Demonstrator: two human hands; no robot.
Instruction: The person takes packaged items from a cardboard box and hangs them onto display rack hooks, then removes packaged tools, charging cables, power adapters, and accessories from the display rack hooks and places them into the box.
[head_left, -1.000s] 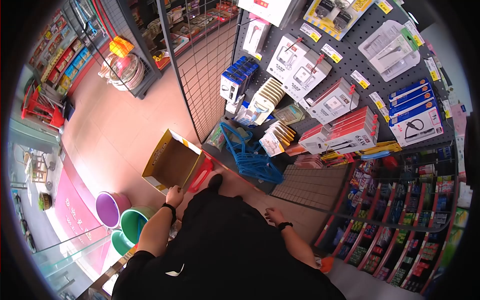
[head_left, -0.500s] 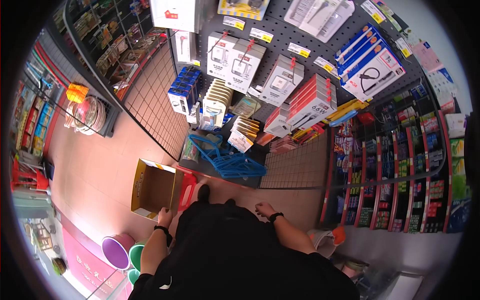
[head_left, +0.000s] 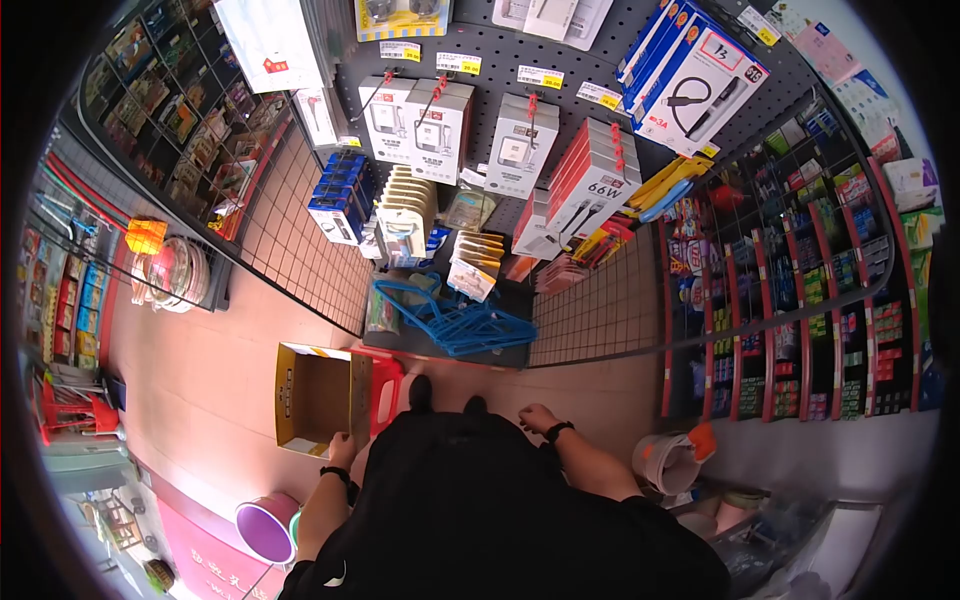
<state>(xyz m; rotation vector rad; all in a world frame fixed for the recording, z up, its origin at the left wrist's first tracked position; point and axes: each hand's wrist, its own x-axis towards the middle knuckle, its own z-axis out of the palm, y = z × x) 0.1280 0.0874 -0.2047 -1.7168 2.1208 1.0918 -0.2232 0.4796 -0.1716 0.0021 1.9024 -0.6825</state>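
Note:
My left hand (head_left: 342,451) is closed at the near right corner of an open cardboard box (head_left: 284,400), yellow and white outside and brown within. The box's opening faces up toward me. My right hand (head_left: 538,418) hangs in front of my body at the right, its fingers loosely curled and a little apart, with nothing visible in it. Beside the box is a red plastic stool (head_left: 386,392), partly hidden by the box. Blue plastic hangers (head_left: 455,325) lie on the low shelf ahead of me.
A pegboard rack ahead holds boxed chargers (head_left: 520,150) and cable packs (head_left: 690,90) on hooks. Wire mesh panels (head_left: 600,310) flank it. Shelves of small packages (head_left: 790,330) stand at the right. A purple bucket (head_left: 266,528) and a pale bin (head_left: 665,465) stand near my sides.
My view has shifted, so the rack appears further left and the floor items lower and further right. My left hand stays at the box corner; my right hand still hangs free.

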